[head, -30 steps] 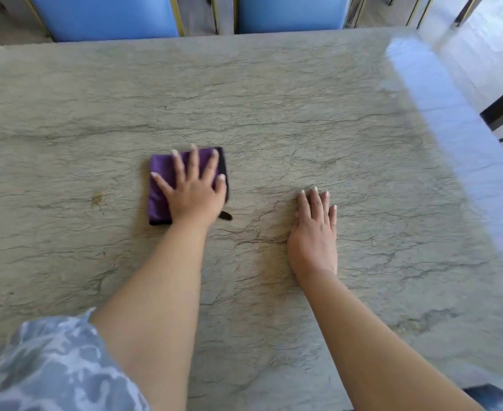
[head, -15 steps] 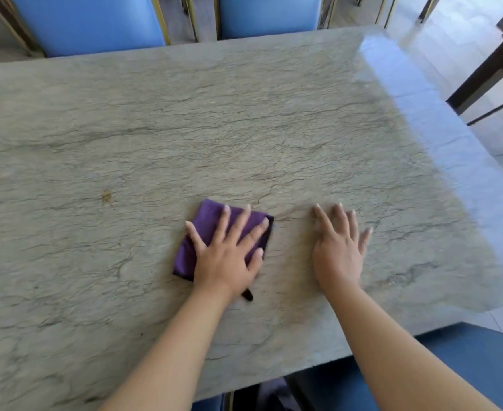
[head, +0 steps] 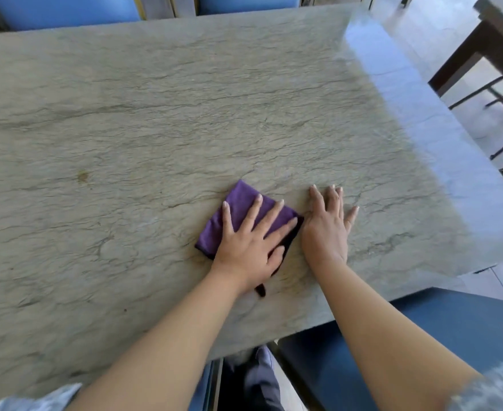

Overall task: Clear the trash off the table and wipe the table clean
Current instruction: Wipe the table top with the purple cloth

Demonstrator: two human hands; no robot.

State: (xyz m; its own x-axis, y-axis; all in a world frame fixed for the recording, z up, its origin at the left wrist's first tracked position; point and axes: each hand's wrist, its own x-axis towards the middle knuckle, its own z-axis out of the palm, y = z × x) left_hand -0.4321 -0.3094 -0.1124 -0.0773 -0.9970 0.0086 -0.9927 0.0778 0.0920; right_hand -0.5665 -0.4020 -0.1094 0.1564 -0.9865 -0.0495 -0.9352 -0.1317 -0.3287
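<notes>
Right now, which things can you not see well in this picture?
Head view only:
- Purple cloth: its near half is hidden under the left hand.
- Table: its left side is cut off by the frame edge; the part under the right hand is covered.
- Brownish spot: too small to tell stain from stone marking.
- Blue chairs: cut off by the top edge.

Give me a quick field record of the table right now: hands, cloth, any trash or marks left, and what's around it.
left hand: flat, fingers spread, pressing on the purple cloth
right hand: flat on the bare table, beside the cloth
cloth: folded, lying flat near the table's near edge
trash: none visible on the table
marks: small brownish spot to the left of the cloth
surroundings: blue chairs at the far side, dark wooden furniture at right
</notes>
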